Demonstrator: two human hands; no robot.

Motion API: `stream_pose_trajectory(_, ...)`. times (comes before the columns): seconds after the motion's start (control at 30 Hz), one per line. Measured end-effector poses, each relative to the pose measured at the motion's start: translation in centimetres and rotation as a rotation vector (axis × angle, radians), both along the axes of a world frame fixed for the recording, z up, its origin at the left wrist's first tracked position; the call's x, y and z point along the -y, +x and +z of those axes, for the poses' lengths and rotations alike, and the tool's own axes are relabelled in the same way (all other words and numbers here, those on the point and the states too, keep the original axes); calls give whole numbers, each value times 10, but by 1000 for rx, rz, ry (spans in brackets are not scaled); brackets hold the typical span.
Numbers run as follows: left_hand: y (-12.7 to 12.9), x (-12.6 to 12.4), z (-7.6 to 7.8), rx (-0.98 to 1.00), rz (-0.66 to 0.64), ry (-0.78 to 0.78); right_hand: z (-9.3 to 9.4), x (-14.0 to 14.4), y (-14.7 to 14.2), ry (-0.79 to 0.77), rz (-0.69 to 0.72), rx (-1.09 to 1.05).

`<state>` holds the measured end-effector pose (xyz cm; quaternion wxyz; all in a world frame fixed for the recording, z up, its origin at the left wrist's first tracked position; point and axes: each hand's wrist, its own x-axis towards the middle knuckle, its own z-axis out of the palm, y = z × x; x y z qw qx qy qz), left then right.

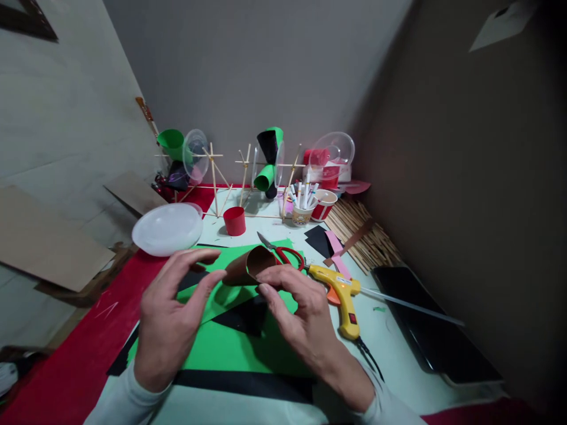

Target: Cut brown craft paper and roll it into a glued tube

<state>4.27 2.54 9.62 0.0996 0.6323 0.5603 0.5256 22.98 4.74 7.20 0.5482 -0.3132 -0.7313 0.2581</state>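
A brown paper tube (239,270), rolled into a slanted cup shape, is pinched at its right edge between the thumb and fingers of my right hand (301,310). My left hand (175,307) is held apart from the tube, its thumb and fingers spread in a curve just to the left. Beneath both hands lie green paper sheets (221,354), with a black paper piece (243,316) on top. Red-handled scissors (287,255) rest behind the tube. To the right of my right hand lies a yellow glue gun (339,289) with a long glue stick in it.
Stick frames hold green and black paper cones (266,177) and clear plastic discs along the back. A red paper ring (234,221), a cup of markers (302,215) and a white lid (167,229) stand nearer. Wooden sticks (363,236) and a black device (429,319) lie right.
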Motion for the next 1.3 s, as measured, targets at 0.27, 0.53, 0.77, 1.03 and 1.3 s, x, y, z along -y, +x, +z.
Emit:
stream_pose_trajectory(0.27,8,0,-21,905,-193,-473,3,0,-2,1,-73,-96)
stream_pose_trajectory(0.53,17,-6,-16,1018,-229,-473,2,2,-3,-116,-1,-64)
stream_pose_trajectory(0.77,18,-5,-19,1024,-197,-454,1,1,-2,-353,89,27)
stream_pose_trajectory(1.03,17,-6,-23,977,-134,-475,-4,0,-2,-518,147,78)
stream_pose_trajectory(1.3,9,-3,-23,983,-250,-663,-1,1,-2,-579,215,73)
